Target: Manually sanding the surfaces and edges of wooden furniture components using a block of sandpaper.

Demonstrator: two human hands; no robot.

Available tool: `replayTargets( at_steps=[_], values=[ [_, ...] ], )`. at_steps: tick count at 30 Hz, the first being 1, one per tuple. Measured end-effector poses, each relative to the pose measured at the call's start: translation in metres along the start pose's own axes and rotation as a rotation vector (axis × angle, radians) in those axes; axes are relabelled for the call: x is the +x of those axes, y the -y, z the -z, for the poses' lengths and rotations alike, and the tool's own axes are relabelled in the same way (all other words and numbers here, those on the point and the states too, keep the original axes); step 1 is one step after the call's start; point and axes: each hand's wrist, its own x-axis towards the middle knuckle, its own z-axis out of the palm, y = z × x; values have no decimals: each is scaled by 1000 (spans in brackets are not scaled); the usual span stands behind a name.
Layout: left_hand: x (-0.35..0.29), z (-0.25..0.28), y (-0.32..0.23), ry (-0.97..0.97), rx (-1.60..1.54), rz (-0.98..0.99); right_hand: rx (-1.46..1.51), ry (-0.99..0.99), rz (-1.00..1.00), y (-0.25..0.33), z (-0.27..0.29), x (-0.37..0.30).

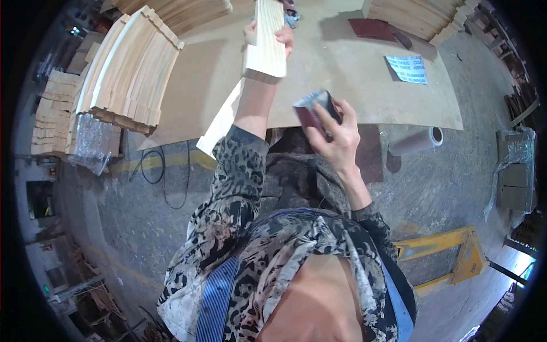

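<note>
My left hand (284, 40) grips a pale wooden board (269, 34) from beneath, with its fingers curled over the right edge and the thumb at the left. The board tilts up above the table, its thick stepped end toward me. In my right hand (340, 134) is a sanding block (313, 111) wrapped in dark red sandpaper, pinched between thumb and fingers and slightly blurred. It is apart from the board, to its lower right. Another pale board (219, 122) lies partly hidden under my left forearm, its end jutting past the table's near edge.
The table (370, 94) carries stacked boards (134, 71) at left and more boards (419, 17) far right. Dark red sandpaper (371, 29) and a blue-printed sheet (406, 69) lie there. Beyond the near edge are a plastic film roll (416, 141), a yellow metal frame (439, 246) and a cable (162, 171).
</note>
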Motion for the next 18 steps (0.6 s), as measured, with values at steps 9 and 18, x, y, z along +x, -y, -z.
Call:
replayTargets(
  at_steps=[9,18],
  values=[
    [-29,-47,58,-12,350,-358,512,-120,-68,30,2,82],
    [20,4,16,-272,455,-625,567,27,-98,50,15,-6]
  ],
)
